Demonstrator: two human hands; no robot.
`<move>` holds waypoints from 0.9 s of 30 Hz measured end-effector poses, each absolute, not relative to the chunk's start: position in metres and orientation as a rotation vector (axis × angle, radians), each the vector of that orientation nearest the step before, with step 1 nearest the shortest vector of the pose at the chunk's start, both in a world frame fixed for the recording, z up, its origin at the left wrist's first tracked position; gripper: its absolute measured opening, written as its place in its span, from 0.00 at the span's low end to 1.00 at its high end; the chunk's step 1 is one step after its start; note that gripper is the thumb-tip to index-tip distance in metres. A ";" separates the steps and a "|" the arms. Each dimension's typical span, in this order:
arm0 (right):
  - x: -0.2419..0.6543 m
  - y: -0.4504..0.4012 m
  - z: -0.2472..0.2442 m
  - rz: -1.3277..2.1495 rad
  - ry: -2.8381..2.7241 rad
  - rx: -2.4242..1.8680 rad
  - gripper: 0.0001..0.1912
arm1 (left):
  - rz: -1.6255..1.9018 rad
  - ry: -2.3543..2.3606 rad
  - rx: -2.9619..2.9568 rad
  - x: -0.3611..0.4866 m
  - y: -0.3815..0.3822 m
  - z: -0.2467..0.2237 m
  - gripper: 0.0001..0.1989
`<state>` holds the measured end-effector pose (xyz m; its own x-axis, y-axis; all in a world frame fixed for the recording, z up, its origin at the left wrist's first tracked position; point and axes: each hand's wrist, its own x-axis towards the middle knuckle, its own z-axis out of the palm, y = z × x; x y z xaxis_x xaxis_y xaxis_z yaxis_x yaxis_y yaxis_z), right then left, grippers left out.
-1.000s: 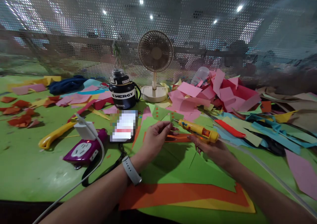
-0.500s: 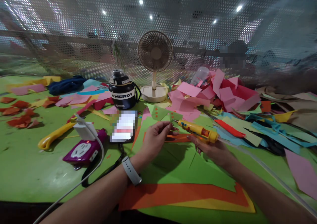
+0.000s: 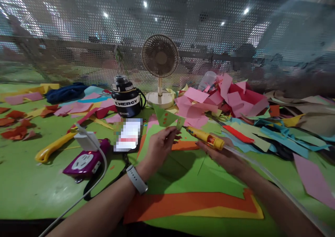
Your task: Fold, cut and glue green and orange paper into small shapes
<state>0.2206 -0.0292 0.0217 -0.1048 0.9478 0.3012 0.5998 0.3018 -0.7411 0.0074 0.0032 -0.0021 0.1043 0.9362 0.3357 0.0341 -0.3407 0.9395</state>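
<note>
My left hand (image 3: 163,144) pinches a folded green paper piece (image 3: 166,118) with small orange marks, held up above the table. My right hand (image 3: 220,153) is closed around a yellow pen-shaped glue gun (image 3: 206,138), its dark narrow tip pointing left toward the paper's right-hand flap. From the frames I cannot tell whether the tip touches the flap. A pale cord trails from the gun's rear along my right forearm. Beneath both hands lie a large green sheet (image 3: 209,181) and an orange sheet (image 3: 167,205). An orange strip (image 3: 185,145) shows between the hands.
At left are a purple power socket (image 3: 83,163) with a white charger and a yellow-handled tool (image 3: 56,148). A phone (image 3: 128,135), a black bottle (image 3: 127,102) and a fan (image 3: 160,59) stand ahead. Pink scraps (image 3: 196,104) and a red-handled cutter (image 3: 238,134) lie to the right.
The green paper piece is raised and turned slightly, showing more of its marked flaps. The glue gun stays close to it, its tip a little lower. The whole view has shifted slightly.
</note>
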 end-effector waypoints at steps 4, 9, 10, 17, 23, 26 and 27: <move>0.243 -0.031 0.037 0.193 -2.083 -1.516 0.15 | 1.346 0.944 1.388 0.006 0.003 0.005 0.11; 0.292 -0.041 0.050 0.266 -2.200 -1.767 0.15 | 1.344 0.943 1.272 0.005 0.004 0.007 0.12; 0.305 -0.044 0.051 0.263 -2.199 -1.827 0.16 | 1.342 0.940 1.266 0.005 0.004 0.007 0.12; 0.396 -0.070 0.048 0.149 -2.045 -2.205 0.25 | 1.321 0.939 1.237 0.006 0.004 0.006 0.14; 0.434 -0.074 0.038 0.185 -1.996 -2.157 0.24 | 1.363 0.933 1.090 0.004 0.007 0.007 0.15; 0.442 -0.075 0.039 0.204 -2.022 -2.069 0.22 | 1.386 0.946 1.029 0.004 0.009 0.007 0.16; 0.443 -0.076 0.043 0.192 -2.032 -2.068 0.22 | 1.384 0.950 1.015 0.003 0.010 0.007 0.16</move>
